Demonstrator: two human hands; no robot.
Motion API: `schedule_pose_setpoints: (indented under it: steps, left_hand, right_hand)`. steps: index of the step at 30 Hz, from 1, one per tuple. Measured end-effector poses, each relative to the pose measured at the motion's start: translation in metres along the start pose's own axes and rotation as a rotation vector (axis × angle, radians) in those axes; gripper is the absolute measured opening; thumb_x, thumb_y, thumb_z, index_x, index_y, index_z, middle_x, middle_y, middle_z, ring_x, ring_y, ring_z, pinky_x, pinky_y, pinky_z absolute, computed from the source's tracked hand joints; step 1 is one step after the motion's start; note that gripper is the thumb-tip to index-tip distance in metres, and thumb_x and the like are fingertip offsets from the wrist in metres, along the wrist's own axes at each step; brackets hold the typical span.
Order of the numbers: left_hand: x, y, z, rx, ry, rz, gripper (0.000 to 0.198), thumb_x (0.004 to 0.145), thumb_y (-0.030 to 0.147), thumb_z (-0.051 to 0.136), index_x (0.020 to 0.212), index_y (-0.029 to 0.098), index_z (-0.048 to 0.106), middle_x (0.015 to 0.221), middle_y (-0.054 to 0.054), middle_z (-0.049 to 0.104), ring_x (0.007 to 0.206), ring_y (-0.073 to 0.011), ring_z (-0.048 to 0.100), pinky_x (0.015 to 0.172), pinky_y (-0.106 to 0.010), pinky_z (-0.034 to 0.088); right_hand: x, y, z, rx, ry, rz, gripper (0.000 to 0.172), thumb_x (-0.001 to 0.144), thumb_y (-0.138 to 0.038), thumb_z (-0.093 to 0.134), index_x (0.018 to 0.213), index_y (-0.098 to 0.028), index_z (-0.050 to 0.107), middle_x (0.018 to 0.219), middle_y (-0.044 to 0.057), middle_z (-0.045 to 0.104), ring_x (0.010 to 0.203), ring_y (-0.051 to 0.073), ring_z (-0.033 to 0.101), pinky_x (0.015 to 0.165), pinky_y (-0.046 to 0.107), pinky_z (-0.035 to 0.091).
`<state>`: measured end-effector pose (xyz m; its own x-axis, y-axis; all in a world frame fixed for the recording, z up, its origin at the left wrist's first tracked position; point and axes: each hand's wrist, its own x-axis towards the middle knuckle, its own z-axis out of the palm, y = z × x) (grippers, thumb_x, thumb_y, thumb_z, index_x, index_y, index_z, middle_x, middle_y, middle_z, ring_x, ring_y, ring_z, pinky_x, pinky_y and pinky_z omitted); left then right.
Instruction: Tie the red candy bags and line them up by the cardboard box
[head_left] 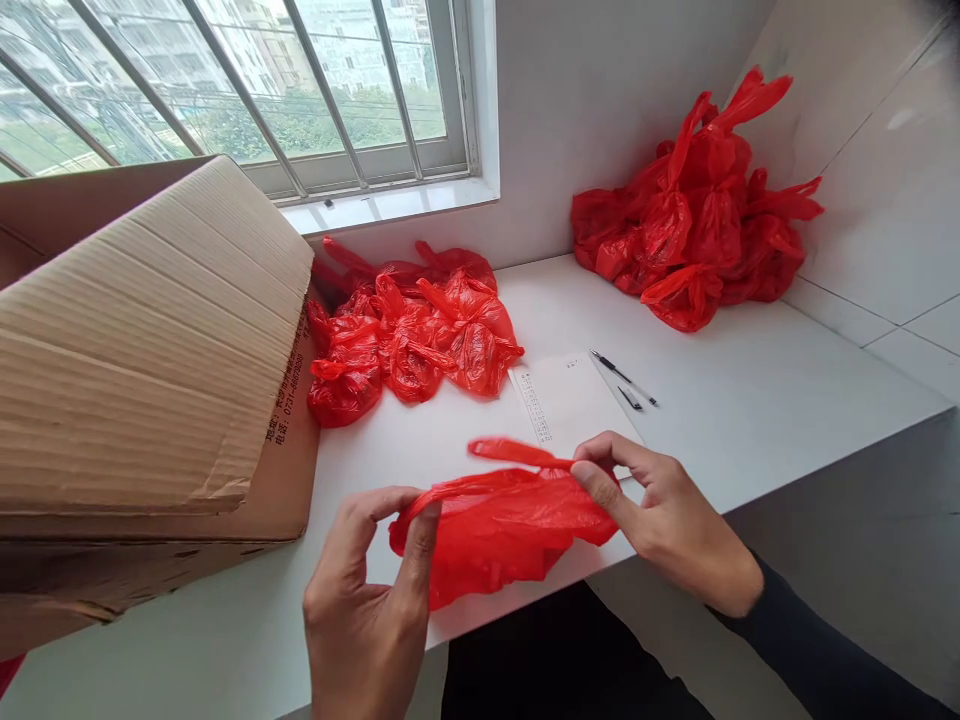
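Observation:
A red plastic bag (510,525) stretches between my two hands at the table's front edge. My left hand (382,580) pinches its left end between thumb and fingers. At the other end, my right hand (637,490) is closed on the bag near a handle loop that sticks out to the left. What the bag holds, if anything, I cannot make out. Just behind it lies a white sheet of paper (574,400) with a printed or written column, partly covered by the bag and my right hand. A black pen (624,377) and its cap (629,399) lie beside the paper.
A large open cardboard box (150,350) stands on the left of the white table (739,385). Several knotted red bags (420,330) sit beside it, below a barred window (330,90). A taller heap of red bags (697,210) fills the back right corner.

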<state>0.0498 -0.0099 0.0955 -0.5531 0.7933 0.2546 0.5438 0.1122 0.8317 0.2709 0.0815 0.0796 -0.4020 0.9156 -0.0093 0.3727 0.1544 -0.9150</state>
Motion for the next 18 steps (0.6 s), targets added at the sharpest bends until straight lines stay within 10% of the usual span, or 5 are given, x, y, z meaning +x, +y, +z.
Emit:
schedule_pose_setpoints:
  steps: [4,8,14,18]
  left_hand:
    - [0.002,-0.004,-0.014,0.044,0.189,-0.129,0.027,0.081,0.054,0.073,0.091,0.029,0.071,0.088,0.003,0.062,0.079,-0.0164,0.056,0.077,-0.03,0.041]
    - [-0.004,-0.001,-0.021,0.007,0.123,-0.219,0.033,0.082,0.059,0.069,0.099,0.03,0.073,0.072,0.005,0.06,0.071,-0.0155,0.056,0.07,-0.028,0.042]
    - [-0.013,0.008,-0.017,-0.104,0.08,-0.11,0.024,0.088,0.048,0.066,0.102,0.029,0.071,0.084,0.003,0.068,0.077,-0.0158,0.061,0.078,-0.027,0.048]
    - [-0.019,0.011,-0.015,-0.242,0.128,-0.166,0.028,0.077,0.043,0.079,0.097,0.027,0.067,0.094,0.003,0.069,0.081,-0.015,0.065,0.075,-0.021,0.054]
  right_hand:
    - [-0.012,0.007,-0.008,0.107,0.216,0.063,0.019,0.101,-0.047,0.052,0.102,-0.028,0.058,0.09,0.0,0.058,0.08,0.017,0.055,0.071,0.032,0.046]
    - [-0.03,-0.014,0.004,0.074,0.528,-0.235,0.02,0.096,-0.025,0.061,0.114,-0.032,0.056,0.105,0.003,0.059,0.101,0.023,0.058,0.09,0.039,0.048]
    - [-0.024,-0.049,0.029,-0.34,-0.039,-0.6,0.022,0.098,-0.011,0.052,0.115,-0.022,0.06,0.099,0.007,0.068,0.09,0.024,0.061,0.082,0.041,0.05]
    - [-0.025,-0.048,0.035,-0.439,-0.049,-0.622,0.022,0.1,-0.013,0.046,0.092,-0.017,0.067,0.081,0.006,0.065,0.076,0.021,0.056,0.073,0.037,0.047]
